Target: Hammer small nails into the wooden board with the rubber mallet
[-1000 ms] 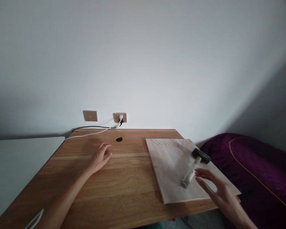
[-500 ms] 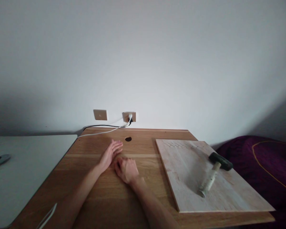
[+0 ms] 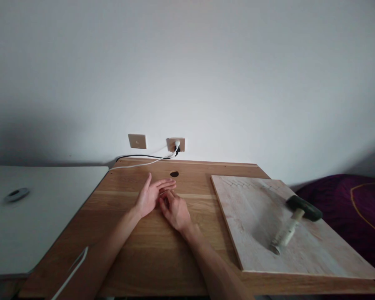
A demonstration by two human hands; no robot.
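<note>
My left hand (image 3: 149,199) is held over the wooden desk (image 3: 162,266), its thumb raised and fingers stretched out towards the right. Just beside it, my right hand (image 3: 176,211) is curled, with its fingertips at or close to the left hand's fingers; whether they touch is hard to tell. No object shows in either hand. To the right, a mallet (image 3: 286,233) with a dark head and a pale, worn handle lies on a whitish wooden board (image 3: 246,233) on the desk.
A white table (image 3: 50,212) adjoins on the left, with a grey ring-shaped item (image 3: 16,195) on it. White and black cables run to a wall socket (image 3: 181,144) behind a cable hole (image 3: 174,174). A purple beanbag-like shape (image 3: 334,191) stands at right. A white-edged strip (image 3: 71,271) shows beside my left forearm.
The view has shifted, so the scene sits further right and slightly higher. My left hand has turned its palm more open with the thumb lifted, and the right hand's curled fingers are nearer to it.
</note>
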